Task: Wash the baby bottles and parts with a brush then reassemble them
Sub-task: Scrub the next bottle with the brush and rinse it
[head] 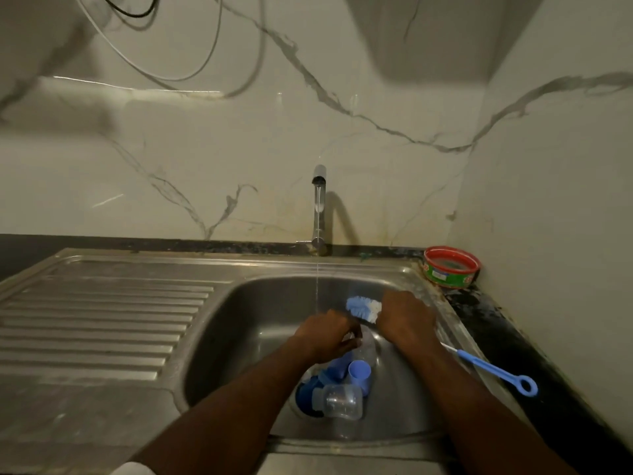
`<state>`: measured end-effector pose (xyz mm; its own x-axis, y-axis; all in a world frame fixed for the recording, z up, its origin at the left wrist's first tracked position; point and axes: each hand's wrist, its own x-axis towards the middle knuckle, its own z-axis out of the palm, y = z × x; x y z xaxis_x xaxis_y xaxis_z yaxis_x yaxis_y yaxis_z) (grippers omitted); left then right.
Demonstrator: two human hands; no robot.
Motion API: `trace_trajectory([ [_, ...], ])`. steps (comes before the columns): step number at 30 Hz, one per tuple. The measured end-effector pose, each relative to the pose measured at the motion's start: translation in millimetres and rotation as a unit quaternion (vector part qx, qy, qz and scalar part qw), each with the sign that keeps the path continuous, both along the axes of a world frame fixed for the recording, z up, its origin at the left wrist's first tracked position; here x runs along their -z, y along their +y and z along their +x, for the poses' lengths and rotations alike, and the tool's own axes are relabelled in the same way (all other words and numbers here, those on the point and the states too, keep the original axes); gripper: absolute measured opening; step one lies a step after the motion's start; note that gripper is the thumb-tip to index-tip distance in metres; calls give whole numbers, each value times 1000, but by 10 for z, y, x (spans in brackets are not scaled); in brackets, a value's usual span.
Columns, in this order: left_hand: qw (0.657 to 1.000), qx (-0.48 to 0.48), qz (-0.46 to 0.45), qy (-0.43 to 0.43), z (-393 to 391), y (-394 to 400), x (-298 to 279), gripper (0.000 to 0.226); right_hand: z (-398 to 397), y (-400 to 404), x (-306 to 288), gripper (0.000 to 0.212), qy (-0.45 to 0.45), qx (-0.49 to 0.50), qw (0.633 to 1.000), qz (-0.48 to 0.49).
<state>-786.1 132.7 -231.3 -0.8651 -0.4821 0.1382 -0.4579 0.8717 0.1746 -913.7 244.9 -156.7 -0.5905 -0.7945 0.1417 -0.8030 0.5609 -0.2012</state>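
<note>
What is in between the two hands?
In the head view, the blue and white brush head lies between the left hand and the right hand, over the sink.

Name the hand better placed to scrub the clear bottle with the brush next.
Right. The right hand grips the brush just behind its bristles, beside the clear bottle. The left hand is busy holding that bottle under the tap's stream.

Both forearms reached forward over the sink's near edge. The left hand (327, 334) curled around something clear; the right hand (406, 318) gripped a brush.
</note>
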Motion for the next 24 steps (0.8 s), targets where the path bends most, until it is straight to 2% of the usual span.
trace_trajectory([
  [4,999,-23,26,20,-2,-67,-15,25,11,-9,-7,24,17,0,1000,1],
  [6,994,-63,52,75,44,-155,-60,23,14,-18,-1,24,17,-2,1000,1],
  [10,954,-203,43,214,275,-445,-101,22,-1,-18,25,25,16,-12,1000,-5],
  [12,938,-244,35,244,386,-535,-79,21,1,-32,31,23,15,-24,1000,-2],
  [24,950,-162,-38,263,277,-380,-192,18,100,-53,24,24,85,-66,994,8],
])
